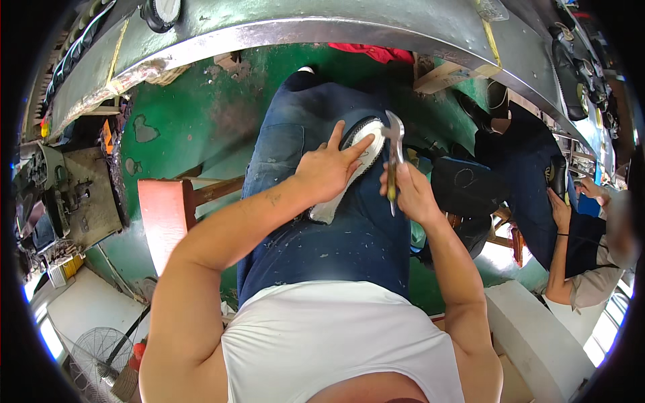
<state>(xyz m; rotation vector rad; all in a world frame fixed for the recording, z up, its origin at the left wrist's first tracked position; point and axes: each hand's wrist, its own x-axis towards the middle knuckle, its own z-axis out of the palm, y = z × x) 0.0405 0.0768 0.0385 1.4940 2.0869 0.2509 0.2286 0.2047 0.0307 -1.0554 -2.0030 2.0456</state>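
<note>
A shoe [365, 160] with a pale, whitish bottom facing up and a dark edge round its toe lies slantwise across my lap. My left hand [324, 168] rests on it with the fingers spread, two of them stretched toward the toe end. In my right hand [413, 193] is a pair of metal lasting pincers [395, 138], gripped by the handles, one of them yellowish. The head of the pincers is up beside the shoe's toe. Under the shoe are my blue work trousers [322, 252]; the shoe's underside against them is hidden.
A metal-covered bench [302, 30] curves across the far side, with a dark shoe [161, 12] on it. To the left stand a reddish stool [161, 215] and a fan [101, 356]. At right, a co-worker [578, 248] sits handling a dark shoe. A black bag [467, 185] is near my right knee.
</note>
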